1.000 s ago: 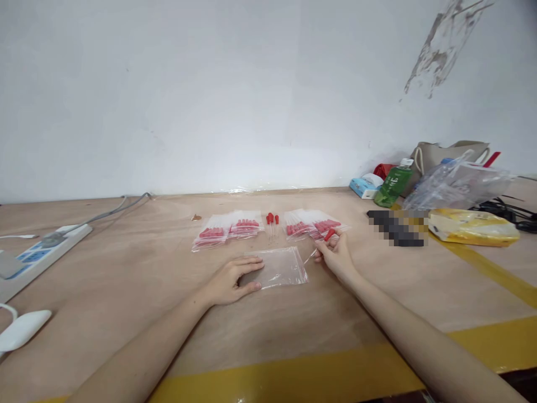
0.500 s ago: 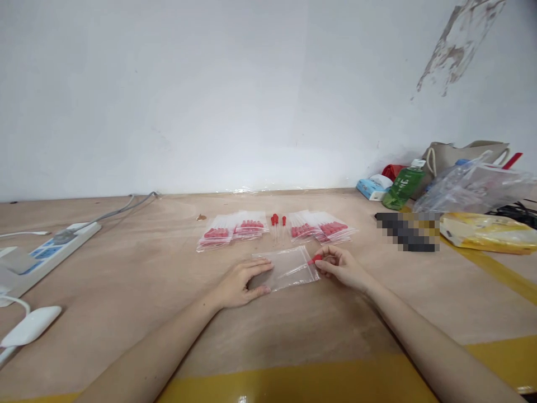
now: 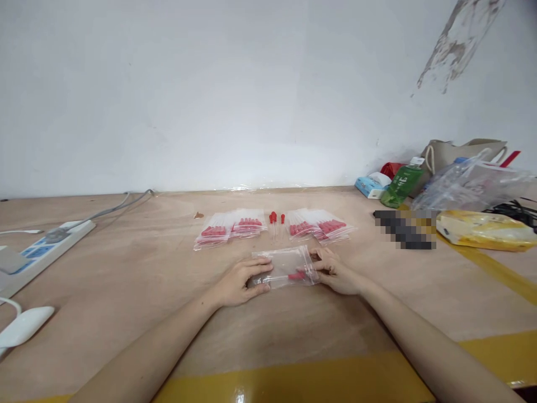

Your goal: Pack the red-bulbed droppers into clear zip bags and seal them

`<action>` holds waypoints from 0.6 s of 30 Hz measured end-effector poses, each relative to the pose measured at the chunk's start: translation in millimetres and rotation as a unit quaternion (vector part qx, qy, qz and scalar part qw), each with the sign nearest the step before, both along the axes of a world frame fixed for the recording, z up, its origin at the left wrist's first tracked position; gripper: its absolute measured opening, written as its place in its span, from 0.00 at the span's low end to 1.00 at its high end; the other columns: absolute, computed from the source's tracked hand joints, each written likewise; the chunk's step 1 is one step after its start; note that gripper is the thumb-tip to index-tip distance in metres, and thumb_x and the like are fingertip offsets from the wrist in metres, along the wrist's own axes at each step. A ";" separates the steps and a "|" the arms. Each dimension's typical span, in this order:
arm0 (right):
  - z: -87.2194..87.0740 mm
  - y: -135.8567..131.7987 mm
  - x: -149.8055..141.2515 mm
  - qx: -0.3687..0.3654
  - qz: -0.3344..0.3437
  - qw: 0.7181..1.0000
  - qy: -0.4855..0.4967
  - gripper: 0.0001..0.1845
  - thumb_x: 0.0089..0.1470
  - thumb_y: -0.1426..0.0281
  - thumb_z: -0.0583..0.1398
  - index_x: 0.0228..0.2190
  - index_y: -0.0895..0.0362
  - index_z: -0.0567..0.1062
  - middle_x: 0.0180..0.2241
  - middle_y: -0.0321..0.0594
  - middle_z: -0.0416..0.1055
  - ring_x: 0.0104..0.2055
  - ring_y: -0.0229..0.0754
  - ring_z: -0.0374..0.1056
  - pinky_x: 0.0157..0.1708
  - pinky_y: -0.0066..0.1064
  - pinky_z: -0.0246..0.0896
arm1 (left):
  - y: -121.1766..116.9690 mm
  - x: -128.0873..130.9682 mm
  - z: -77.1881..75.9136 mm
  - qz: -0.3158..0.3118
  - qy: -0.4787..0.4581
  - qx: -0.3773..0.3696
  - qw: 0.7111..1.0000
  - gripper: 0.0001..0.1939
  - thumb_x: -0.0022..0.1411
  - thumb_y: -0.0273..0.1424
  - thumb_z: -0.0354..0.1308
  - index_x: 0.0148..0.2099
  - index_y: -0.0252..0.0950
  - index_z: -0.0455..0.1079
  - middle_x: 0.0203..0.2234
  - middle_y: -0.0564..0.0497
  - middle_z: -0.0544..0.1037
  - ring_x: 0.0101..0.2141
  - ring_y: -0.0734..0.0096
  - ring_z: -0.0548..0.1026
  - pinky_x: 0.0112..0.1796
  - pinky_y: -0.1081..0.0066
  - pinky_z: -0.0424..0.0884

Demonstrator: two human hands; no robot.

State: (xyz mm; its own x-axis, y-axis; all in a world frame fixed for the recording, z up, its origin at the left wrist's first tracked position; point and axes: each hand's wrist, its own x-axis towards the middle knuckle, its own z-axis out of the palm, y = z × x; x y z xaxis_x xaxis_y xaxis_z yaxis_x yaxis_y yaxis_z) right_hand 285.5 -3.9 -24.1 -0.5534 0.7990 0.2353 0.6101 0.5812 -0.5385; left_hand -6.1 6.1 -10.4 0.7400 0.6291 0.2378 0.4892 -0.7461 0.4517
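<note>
"Two hands on one clear bag (image 3: 282, 258), lying on the table (image 3: 268, 330). Fingers?"

"Left hand (image 3: 239, 284): thumb and fingers parted, over the end away from the zip, gripping nothing visible. Right hand (image 3: 338, 273): fingers curled at the zip edge; whether they pinch the film, can't tell."

"The dropper (image 3: 295, 275)?"

"Inside the bag. Red bulb toward the zip, clear stem toward the left hand."

"Best handling, your view?"

"Go light with the left; the stem looks fragile and its tip is near those fingers. Bulb well inside the zip line first, then edges level before any pressing. A bulb caught there would probably spoil the seam."
</note>
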 end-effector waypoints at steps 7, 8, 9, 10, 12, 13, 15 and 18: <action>18.0 18.0 -0.4 0.034 -0.184 0.980 0.074 0.12 0.50 0.66 0.55 0.26 0.59 0.75 0.24 0.39 0.70 0.25 0.37 0.63 0.27 0.29 0.57 | -3.3 -1.0 2.6 0.006 0.032 0.013 0.999 0.18 0.64 0.39 0.47 0.55 0.44 0.62 0.54 0.50 0.64 0.53 0.64 0.62 0.52 0.60 0.58; 23.1 23.8 -5.7 0.059 -0.202 0.976 0.056 0.10 0.49 0.68 0.55 0.26 0.59 0.75 0.24 0.38 0.70 0.25 0.37 0.63 0.27 0.28 0.56 | -3.8 -1.3 3.4 0.005 0.041 0.016 0.999 0.17 0.64 0.38 0.46 0.54 0.45 0.62 0.54 0.50 0.63 0.54 0.64 0.61 0.52 0.60 0.57; 28.2 30.4 -12.7 0.081 -0.208 0.974 0.031 0.09 0.48 0.70 0.55 0.27 0.59 0.75 0.25 0.39 0.71 0.26 0.37 0.63 0.28 0.28 0.56 | -4.3 -1.5 4.3 0.003 0.050 0.020 0.999 0.16 0.64 0.38 0.45 0.54 0.46 0.63 0.55 0.51 0.63 0.54 0.64 0.61 0.52 0.59 0.57; 33.2 37.8 -21.0 0.091 -0.209 0.974 0.003 0.08 0.48 0.72 0.55 0.28 0.59 0.75 0.26 0.39 0.71 0.28 0.37 0.64 0.30 0.28 0.57 | -4.7 -1.7 5.4 -0.001 0.059 0.023 0.998 0.16 0.64 0.38 0.45 0.53 0.47 0.64 0.55 0.51 0.62 0.54 0.63 0.61 0.52 0.59 0.57; 40.9 54.6 -40.7 0.076 -0.234 0.968 -0.052 0.10 0.48 0.75 0.54 0.31 0.59 0.75 0.31 0.42 0.72 0.33 0.38 0.66 0.35 0.27 0.57 | -5.2 -1.7 7.6 -0.011 0.070 0.029 0.997 0.16 0.64 0.38 0.46 0.53 0.47 0.64 0.55 0.50 0.62 0.54 0.63 0.60 0.51 0.59 0.57; 43.4 63.4 -51.0 0.051 -0.260 0.961 -0.079 0.11 0.48 0.75 0.54 0.33 0.59 0.74 0.34 0.43 0.72 0.37 0.39 0.67 0.38 0.27 0.57 | -5.4 -1.6 8.7 -0.015 0.072 0.030 0.997 0.16 0.64 0.37 0.47 0.52 0.46 0.64 0.55 0.50 0.62 0.54 0.63 0.60 0.51 0.60 0.57; 45.5 80.4 -70.8 0.030 -0.286 0.953 -0.092 0.12 0.49 0.74 0.54 0.36 0.60 0.73 0.37 0.48 0.72 0.42 0.43 0.66 0.41 0.29 0.56 | -5.7 -1.3 10.7 -0.020 0.075 0.028 0.997 0.14 0.64 0.37 0.47 0.50 0.44 0.65 0.55 0.49 0.61 0.54 0.64 0.60 0.52 0.60 0.56; 43.7 100.2 -93.4 -0.011 -0.320 0.942 -0.100 0.14 0.49 0.72 0.55 0.39 0.63 0.72 0.38 0.54 0.71 0.43 0.48 0.67 0.40 0.31 0.58 | -5.9 -1.0 12.1 -0.019 0.082 0.020 0.996 0.13 0.64 0.37 0.47 0.48 0.42 0.66 0.56 0.49 0.60 0.54 0.64 0.60 0.52 0.60 0.55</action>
